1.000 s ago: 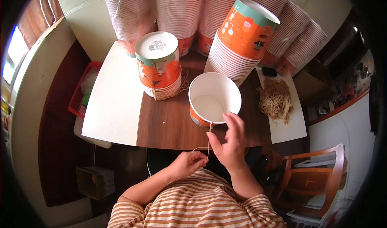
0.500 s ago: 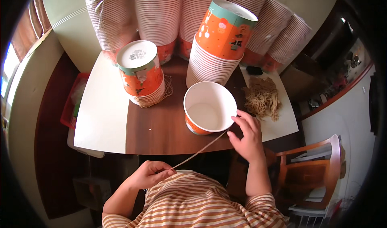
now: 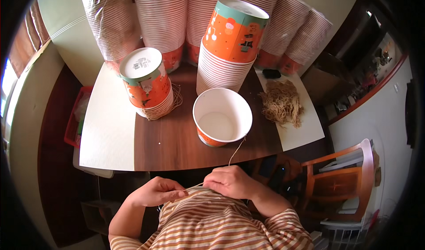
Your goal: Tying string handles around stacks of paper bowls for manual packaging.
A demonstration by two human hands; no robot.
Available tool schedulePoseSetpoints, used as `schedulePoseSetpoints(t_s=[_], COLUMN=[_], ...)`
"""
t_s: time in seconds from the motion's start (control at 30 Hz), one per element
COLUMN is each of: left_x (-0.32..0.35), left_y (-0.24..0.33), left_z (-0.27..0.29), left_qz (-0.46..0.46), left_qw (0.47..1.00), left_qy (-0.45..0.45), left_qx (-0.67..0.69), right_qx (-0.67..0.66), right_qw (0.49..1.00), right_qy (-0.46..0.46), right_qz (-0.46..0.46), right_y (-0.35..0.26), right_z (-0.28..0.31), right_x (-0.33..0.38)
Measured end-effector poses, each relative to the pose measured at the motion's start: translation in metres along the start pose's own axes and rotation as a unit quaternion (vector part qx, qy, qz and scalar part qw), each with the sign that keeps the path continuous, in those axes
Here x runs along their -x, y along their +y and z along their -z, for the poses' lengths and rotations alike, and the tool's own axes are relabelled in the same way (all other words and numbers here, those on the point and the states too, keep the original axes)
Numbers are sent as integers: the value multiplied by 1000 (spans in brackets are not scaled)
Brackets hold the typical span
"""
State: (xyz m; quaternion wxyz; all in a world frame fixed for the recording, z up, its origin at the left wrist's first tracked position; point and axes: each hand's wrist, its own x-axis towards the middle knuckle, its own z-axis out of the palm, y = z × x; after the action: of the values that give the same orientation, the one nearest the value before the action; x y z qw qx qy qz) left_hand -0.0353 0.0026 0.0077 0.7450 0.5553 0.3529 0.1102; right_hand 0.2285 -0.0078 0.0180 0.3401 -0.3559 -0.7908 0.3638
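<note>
A white-lined orange paper tub (image 3: pixel 222 117) stands open-side up near the table's front edge. From its right rim a thin tan string (image 3: pixel 236 152) runs down to my right hand (image 3: pixel 231 182), whose fingers are closed on it in front of my striped shirt. The string carries on to my left hand (image 3: pixel 156 192), which pinches it between thumb and forefinger. How the string is fixed at the rim is too small to tell. Behind the tub rises a stack of upside-down tubs (image 3: pixel 234 37). On the left is a shorter upside-down stack (image 3: pixel 146 88), with strings hanging around its base.
A tangled bundle of tan strings (image 3: pixel 283 103) lies on the table's right side, near a small black object (image 3: pixel 271 74). Tall plastic-wrapped stacks of tubs (image 3: pixel 161 24) line the back. A wooden chair (image 3: pixel 338 183) stands at the right, a red crate (image 3: pixel 73 132) at the left.
My right hand has left the tub's rim and come down and left along the string, close to my left hand. The left hand has hardly moved. The whole view has shifted slightly.
</note>
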Motion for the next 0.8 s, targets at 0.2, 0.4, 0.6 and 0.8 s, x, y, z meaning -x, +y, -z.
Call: schedulePoseSetpoints(t_s=[0.2, 0.4, 0.6, 0.8], left_x=[6, -5, -44, -53], left_y=[-18, 5, 28, 18], left_z=[12, -1, -8, -4], left_qz=[-10, -60, -66, 20], left_qw=[998, 998, 996, 989], left_qy=[-7, 32, -11, -34], left_qx=[57, 2, -63, 145], right_qx=[-15, 92, -166, -55], right_qw=[1000, 996, 985, 995], right_qy=[-23, 16, 45, 48], right_qz=[-14, 7, -32, -71], right_y=[7, -1, -13, -2], right_z=[25, 27, -5, -20], right_x=[10, 2, -7, -9])
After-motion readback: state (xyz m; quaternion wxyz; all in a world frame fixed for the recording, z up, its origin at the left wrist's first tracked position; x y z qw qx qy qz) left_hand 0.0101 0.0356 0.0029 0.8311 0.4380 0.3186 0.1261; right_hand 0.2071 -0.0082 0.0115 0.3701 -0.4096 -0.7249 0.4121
